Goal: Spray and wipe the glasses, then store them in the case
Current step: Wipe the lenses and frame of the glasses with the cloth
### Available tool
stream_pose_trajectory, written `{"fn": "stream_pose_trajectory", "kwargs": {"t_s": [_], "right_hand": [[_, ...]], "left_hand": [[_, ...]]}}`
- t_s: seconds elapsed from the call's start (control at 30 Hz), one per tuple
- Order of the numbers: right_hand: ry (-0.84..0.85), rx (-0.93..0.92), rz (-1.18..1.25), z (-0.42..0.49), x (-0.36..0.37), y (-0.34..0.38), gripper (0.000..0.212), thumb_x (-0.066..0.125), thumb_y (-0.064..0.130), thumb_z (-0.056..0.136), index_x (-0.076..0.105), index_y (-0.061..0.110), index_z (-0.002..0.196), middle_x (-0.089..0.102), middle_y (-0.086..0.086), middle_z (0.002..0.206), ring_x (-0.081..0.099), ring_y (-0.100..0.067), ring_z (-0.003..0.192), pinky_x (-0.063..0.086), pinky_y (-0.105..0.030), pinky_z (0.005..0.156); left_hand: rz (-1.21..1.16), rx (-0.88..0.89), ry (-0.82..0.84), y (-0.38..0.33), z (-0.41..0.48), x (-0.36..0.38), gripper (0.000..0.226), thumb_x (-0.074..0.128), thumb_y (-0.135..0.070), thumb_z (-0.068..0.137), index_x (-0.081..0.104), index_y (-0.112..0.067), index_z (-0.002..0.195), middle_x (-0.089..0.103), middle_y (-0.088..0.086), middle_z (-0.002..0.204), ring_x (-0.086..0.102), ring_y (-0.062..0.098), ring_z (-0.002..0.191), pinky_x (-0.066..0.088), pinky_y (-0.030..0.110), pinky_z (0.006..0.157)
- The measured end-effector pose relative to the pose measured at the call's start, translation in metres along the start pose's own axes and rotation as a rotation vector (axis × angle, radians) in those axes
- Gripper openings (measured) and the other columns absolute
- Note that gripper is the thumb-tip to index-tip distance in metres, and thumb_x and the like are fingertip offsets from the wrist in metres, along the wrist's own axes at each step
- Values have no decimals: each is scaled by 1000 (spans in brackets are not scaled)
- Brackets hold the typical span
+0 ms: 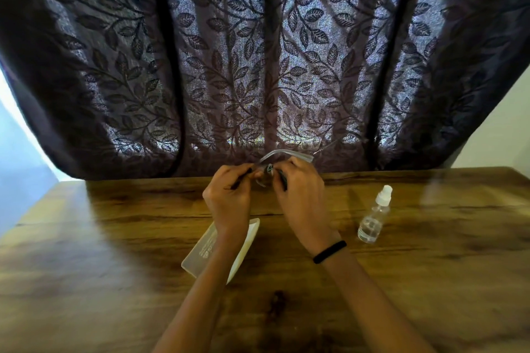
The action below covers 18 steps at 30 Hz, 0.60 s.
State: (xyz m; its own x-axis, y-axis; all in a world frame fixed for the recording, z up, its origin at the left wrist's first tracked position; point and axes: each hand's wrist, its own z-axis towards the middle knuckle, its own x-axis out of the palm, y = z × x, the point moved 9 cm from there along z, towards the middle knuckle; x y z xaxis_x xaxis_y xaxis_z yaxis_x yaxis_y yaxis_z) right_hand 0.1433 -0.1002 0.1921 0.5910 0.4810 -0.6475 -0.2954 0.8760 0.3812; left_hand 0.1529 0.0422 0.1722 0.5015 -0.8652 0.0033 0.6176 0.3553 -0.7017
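Observation:
Both hands hold the glasses [282, 155] up above the far part of the wooden table [114, 238], in front of the curtain. My left hand [229, 195] grips the left side of the frame and my right hand [301, 192] grips the right side. The clear temples stick out behind the fingers; the lenses are mostly hidden. A pale translucent glasses case [249, 238] lies on the table under my left wrist. A small clear spray bottle [374, 216] with a white cap stands to the right of my right hand. No cloth can be made out.
A dark leaf-patterned curtain [258, 66] hangs right behind the table's far edge. A white wall [499, 135] shows at the right. My right wrist wears a black band [329, 251].

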Motion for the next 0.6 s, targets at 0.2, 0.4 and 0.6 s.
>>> {"fn": "stream_pose_trajectory", "kwargs": {"t_s": [0.2,0.4,0.6], "right_hand": [[15,21,123,-7,-2,0,9,59,13,87,65,8,90,58,-4,90,57,-18,76,45,-26,62],[174,157,585,-12,11,-11,12,64,9,84,70,7,95,56,4,80,51,0,71,39,-6,63],[227,398,967,-20,18,-35,11,65,10,83,70,19,87,68,0,88,64,-3,79,53,-18,70]], "left_hand": [[22,-10,-22,-1,2,-4,20,70,9,70,71,-3,85,65,-1,76,60,5,69,50,16,60],[34,-2,-30,-2,5,-7,22,65,12,70,71,-3,86,64,-2,77,60,2,71,49,12,63],[52,67,31,-10,6,-3,20,66,12,70,71,-1,85,63,0,76,59,3,70,46,6,62]]}}
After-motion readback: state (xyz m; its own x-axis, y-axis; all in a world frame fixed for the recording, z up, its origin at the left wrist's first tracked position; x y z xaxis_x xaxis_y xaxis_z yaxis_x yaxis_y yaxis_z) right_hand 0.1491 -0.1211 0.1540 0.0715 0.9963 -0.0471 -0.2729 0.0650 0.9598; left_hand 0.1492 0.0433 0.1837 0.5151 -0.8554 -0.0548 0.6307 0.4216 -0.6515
